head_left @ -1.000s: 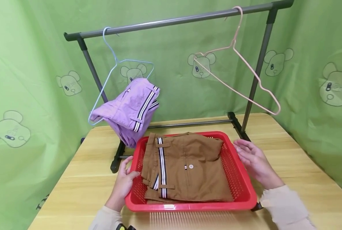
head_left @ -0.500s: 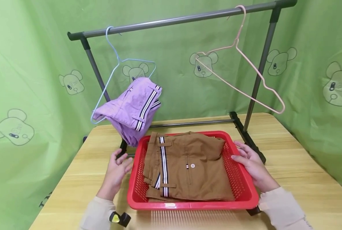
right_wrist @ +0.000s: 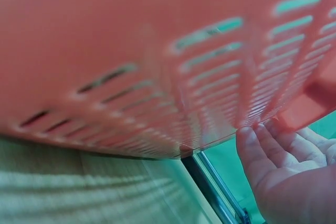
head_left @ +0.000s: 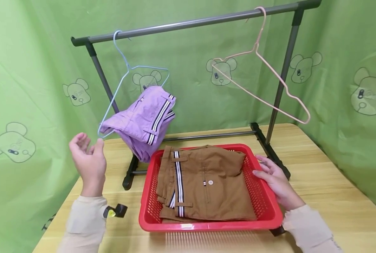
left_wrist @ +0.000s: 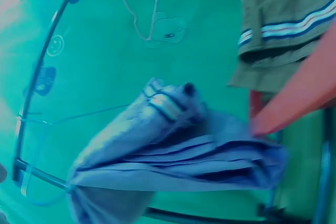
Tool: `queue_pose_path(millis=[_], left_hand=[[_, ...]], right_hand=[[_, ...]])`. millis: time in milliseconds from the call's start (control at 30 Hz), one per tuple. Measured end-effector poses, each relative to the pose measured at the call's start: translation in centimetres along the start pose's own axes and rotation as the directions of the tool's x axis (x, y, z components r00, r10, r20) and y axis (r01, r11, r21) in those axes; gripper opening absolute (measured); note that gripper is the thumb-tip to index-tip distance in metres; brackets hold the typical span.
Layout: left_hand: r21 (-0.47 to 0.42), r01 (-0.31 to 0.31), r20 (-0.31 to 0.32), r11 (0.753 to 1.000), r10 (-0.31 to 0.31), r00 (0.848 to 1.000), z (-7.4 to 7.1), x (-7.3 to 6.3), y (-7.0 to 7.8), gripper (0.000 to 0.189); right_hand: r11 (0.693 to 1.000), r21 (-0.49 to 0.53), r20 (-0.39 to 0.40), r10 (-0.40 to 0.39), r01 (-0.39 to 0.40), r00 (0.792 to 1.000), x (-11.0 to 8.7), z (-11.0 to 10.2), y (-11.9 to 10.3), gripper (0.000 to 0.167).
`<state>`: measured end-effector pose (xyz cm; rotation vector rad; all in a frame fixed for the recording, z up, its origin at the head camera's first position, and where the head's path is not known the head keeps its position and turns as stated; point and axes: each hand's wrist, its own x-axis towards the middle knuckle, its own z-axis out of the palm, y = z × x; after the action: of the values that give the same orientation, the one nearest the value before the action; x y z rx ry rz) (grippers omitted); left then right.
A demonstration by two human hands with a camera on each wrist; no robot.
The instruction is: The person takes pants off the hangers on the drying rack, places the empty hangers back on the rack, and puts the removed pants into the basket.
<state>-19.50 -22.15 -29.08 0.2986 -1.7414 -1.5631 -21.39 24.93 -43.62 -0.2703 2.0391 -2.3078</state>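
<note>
My right hand [head_left: 278, 184] grips the right rim of a red plastic basket [head_left: 232, 226], thumb over the rim and fingers against its outer side in the right wrist view. Folded brown trousers [head_left: 229, 189] with a striped waistband lie in the basket. Raised at the left, my left hand [head_left: 90, 165] holds nothing, its fingers loosely bent. It is just below the lower left corner of a blue wire hanger [head_left: 128, 67]. Folded purple trousers [head_left: 140, 123] hang over that hanger's lower bar, bunched at its left end; the left wrist view shows them close up.
Both hangers hang from a grey metal rack [head_left: 191, 24]. The pink hanger [head_left: 256, 45] on the right is bare. Rack feet stand on the wooden table [head_left: 327, 196] behind and beside the basket. A green curtain [head_left: 188, 84] surrounds the table.
My left hand has let go of the basket's left rim and risen up and left towards the blue hanger. My right hand has closed its thumb over the right rim. The basket stays put.
</note>
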Motion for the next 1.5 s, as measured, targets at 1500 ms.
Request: queue_pose_path(millis=[1500], left_hand=[[0.402,-0.116,0.289,0.908,-0.006,0.957,3.1,5.9,2.7,0.036]], right_hand=[[0.999,-0.009,-0.008,0.038,-0.038,0.999,-0.2,-0.1,0.1,0.062]])
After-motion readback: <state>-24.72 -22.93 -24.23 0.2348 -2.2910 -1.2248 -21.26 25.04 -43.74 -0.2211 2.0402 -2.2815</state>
